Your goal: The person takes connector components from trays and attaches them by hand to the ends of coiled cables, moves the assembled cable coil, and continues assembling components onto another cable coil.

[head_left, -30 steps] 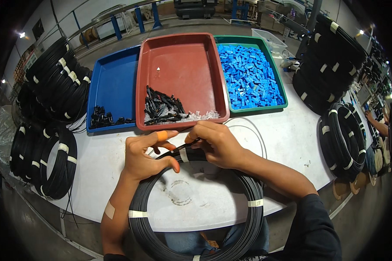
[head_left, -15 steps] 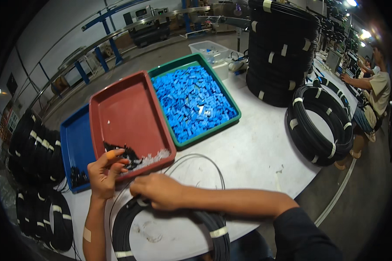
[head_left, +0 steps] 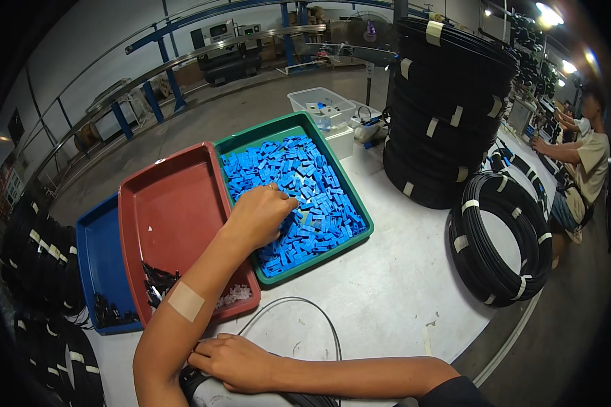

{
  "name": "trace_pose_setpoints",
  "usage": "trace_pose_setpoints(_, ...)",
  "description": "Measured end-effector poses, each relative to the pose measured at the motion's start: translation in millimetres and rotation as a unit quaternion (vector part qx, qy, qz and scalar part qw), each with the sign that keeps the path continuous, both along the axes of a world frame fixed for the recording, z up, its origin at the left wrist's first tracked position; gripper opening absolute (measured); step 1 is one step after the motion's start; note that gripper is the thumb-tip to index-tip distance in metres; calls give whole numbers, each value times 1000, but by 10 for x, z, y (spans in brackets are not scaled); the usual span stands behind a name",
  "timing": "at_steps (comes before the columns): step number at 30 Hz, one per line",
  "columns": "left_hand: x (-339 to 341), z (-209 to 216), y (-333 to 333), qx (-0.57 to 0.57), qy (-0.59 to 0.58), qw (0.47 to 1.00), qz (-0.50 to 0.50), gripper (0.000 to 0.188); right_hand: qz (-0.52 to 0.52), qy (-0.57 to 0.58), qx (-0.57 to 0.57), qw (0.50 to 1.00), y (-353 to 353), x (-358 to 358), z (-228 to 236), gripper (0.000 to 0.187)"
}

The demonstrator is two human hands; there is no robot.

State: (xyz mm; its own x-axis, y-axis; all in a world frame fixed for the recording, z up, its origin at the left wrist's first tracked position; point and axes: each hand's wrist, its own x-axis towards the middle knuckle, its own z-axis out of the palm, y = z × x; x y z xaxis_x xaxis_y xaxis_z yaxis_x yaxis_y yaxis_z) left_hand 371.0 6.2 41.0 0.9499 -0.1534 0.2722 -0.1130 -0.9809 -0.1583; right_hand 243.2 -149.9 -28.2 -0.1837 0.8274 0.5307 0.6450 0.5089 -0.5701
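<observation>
Sitting leftmost of 3 trays on the worktop, a blue tray held a few black parts. Next, a red tray; contents at its near end, presumably for short reach. Nearer the wearer, the right hand lay curled over a black coil, likely steadying it; fingertips hidden, firmness of grip untellable. Left hand was in the green tray, fingers bent among blue pieces; could not tell whether any was pinched. Farther right, stacked coils, probably piled to save room.
</observation>
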Motion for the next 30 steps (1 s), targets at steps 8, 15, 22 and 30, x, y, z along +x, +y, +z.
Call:
trace_pose_setpoints(8, 108, -111, 174, 39, 5, 997, -62, 33, 8, -14, -10, 1000, -14, 23, 37, 39)
trace_pose_setpoints(15, -621, 314, 9, -345, -119, 930, -29, 30, 6, -23, 6, 1000, -32, 35, 77, 33)
trace_pose_setpoints(22, -2136, 287, -128, -773, -132, 619, -55, 22, -29, 0, 29, 999, -95, 131, 123, 30)
trace_pose_setpoints(30, -3385, -447, -59, -773, -255, 579, -30, 24, -38, 17, 37, 998, -59, 97, 176, 22)
